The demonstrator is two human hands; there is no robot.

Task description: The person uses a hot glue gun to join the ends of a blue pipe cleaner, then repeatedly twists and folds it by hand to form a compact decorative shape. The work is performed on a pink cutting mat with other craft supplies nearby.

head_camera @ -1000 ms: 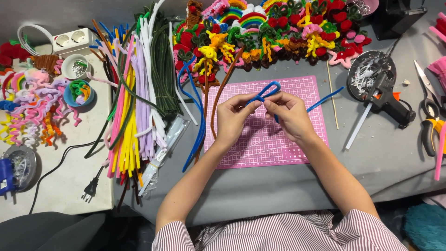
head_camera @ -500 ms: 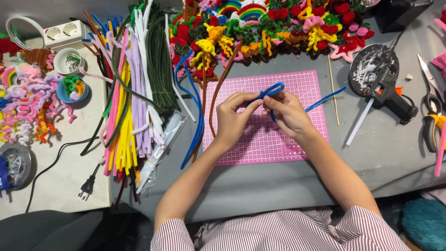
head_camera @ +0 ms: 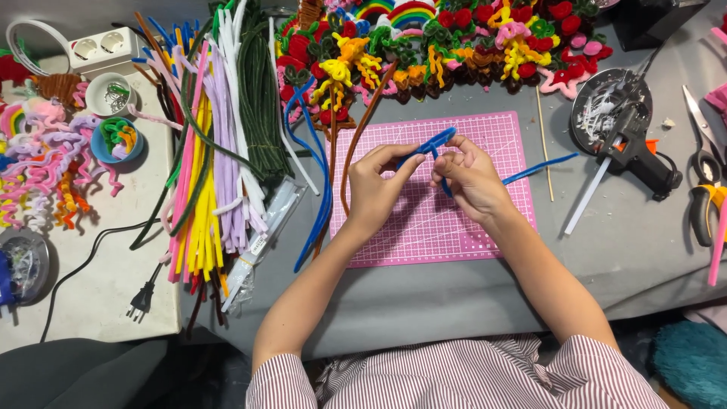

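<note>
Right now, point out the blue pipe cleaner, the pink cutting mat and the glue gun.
blue pipe cleaner (head_camera: 438, 142): head view, on the bent loop between the two hands.
pink cutting mat (head_camera: 424, 227): head view, on its bare lower middle.
glue gun (head_camera: 640, 155): head view, on the black body.

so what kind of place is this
Most likely a home craft table for pipe-cleaner work. Both hands, left hand and right hand, bend a blue pipe cleaner over a pink gridded cutting mat, beside a pile of coloured pipe cleaners and a black glue gun.
</note>
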